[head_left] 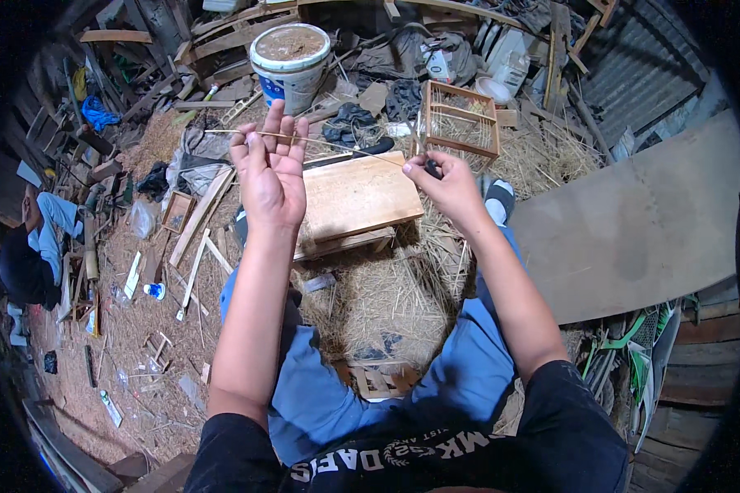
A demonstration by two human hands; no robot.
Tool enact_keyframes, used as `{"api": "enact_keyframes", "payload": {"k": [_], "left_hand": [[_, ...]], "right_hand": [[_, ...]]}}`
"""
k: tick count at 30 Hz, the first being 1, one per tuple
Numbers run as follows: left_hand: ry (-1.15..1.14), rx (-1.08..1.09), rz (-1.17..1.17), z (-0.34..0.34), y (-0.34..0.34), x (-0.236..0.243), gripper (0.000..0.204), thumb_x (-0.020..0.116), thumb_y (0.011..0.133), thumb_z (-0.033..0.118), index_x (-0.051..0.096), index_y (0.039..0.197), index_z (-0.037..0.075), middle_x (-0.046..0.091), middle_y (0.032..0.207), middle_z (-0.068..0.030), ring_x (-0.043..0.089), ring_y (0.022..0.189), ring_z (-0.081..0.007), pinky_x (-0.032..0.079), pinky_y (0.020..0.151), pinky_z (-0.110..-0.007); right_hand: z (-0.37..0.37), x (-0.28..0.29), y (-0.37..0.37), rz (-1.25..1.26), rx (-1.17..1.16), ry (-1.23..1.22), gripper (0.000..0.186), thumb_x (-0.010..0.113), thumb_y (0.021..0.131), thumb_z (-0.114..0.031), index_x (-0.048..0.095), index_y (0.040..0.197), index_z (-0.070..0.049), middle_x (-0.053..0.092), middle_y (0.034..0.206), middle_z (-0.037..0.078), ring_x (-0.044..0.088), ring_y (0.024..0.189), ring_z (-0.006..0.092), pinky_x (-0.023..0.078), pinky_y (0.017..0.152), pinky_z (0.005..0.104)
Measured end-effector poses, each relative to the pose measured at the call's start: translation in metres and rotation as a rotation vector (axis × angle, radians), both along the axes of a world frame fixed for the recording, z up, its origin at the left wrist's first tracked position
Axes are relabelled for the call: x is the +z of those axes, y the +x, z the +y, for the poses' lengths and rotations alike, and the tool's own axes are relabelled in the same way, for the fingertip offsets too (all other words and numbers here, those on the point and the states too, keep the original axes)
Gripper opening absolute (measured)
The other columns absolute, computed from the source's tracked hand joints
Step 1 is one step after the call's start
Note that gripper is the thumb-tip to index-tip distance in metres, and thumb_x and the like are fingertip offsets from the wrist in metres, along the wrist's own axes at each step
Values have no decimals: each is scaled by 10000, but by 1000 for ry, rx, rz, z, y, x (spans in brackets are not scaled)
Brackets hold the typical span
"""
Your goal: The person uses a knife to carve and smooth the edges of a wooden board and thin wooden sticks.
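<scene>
My left hand (275, 177) is raised palm up above the wooden bench, its fingers partly curled. Across those fingers, by the thumb, lies a thin bamboo strip (337, 146). The strip's right end reaches my right hand (448, 187), whose fingers are closed around a small black-handled tool (432, 168); its working end is hard to make out. Below my hands stands the low wooden bench (358, 193). A long dark knife (345, 156) with a black handle rests along the bench's far edge. Just beyond my right hand sits a small wooden cage frame (462, 123) with thin bars.
A white bucket (290, 86) filled with brown material stands beyond the bench. To the right is a large flat board (633, 222). Shavings and wood strips (197, 218) litter the floor. Another person (37, 238) sits at the far left.
</scene>
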State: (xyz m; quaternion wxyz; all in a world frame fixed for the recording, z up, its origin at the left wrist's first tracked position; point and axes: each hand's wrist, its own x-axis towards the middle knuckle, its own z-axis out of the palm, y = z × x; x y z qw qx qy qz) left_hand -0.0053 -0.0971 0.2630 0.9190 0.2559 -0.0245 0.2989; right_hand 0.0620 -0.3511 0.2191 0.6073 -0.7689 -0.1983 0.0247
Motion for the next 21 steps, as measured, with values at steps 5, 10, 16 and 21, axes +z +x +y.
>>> {"api": "enact_keyframes", "payload": {"k": [5, 10, 16, 21], "left_hand": [[-79, -152, -138, 5, 4, 8, 135, 404, 1063, 146, 520, 1125, 112, 556, 1375, -202, 590, 1172, -309, 408, 1132, -561], [-90, -174, -155, 29, 10, 14, 163, 456, 1036, 127, 516, 1169, 55, 569, 1352, -198, 596, 1168, -322, 419, 1124, -536], [302, 186, 345, 40, 26, 39, 169, 523, 1016, 86, 491, 1175, 38, 643, 1200, -186, 678, 1043, -291, 586, 923, -387], [302, 143, 450, 75, 57, 33, 165, 556, 999, 76, 513, 1141, 2, 654, 1090, -168, 693, 1013, -308, 618, 894, -425]], "right_hand": [[-6, 18, 3, 78, 5, -13, 246, 752, 885, -231, 706, 939, 5, 664, 763, -3, 542, 699, 36, 439, 625, 228], [-10, 39, 18, 35, 1, -75, 227, 744, 890, -214, 707, 940, 4, 682, 786, 8, 557, 704, 37, 442, 627, 220], [-18, 57, 61, 222, 54, -177, 168, 746, 899, -144, 692, 979, -7, 666, 860, -35, 562, 772, 20, 442, 680, 193], [1, 73, 106, 391, 99, -202, 153, 739, 906, -178, 670, 951, -49, 540, 668, -94, 437, 547, 3, 309, 482, 201]]}}
